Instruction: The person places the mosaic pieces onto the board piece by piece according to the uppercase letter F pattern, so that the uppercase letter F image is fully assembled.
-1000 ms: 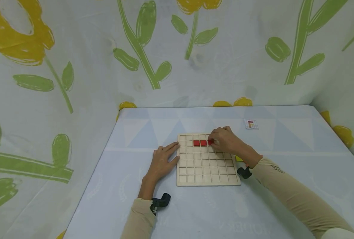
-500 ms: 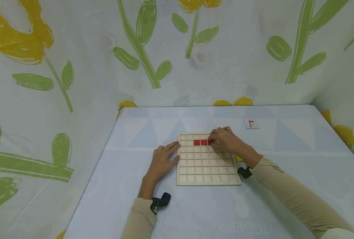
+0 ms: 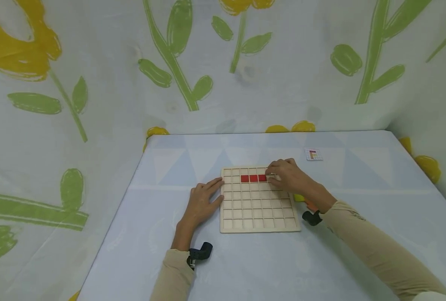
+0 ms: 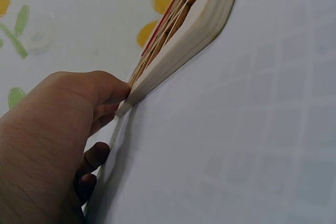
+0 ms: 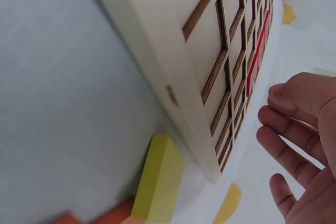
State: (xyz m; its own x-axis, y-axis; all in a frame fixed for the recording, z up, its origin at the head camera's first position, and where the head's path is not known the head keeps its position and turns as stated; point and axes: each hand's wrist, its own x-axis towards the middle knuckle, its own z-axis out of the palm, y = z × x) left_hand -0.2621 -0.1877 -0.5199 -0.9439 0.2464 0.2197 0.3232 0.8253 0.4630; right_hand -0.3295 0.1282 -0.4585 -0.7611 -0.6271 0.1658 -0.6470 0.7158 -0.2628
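Observation:
A wooden board with a raised square grid lies flat on the table. Three red squares sit in a row in its second row from the back. My left hand rests at the board's left side, fingertips and thumb against the edge. At the right end of the red row is my right hand, its fingers loosely bent and apart. The right wrist view shows nothing between that hand's thumb and fingers, with the red squares in the grid just past the fingertips.
A yellow block and orange pieces lie on the table beside the board's right edge, partly under the right forearm in the head view. A small card with a coloured grid pattern lies farther back. A flower-printed wall stands behind the table.
My right hand has let go of the red row's right end and drawn slightly right, uncovering the third square. My left hand has stayed at the board's edge.

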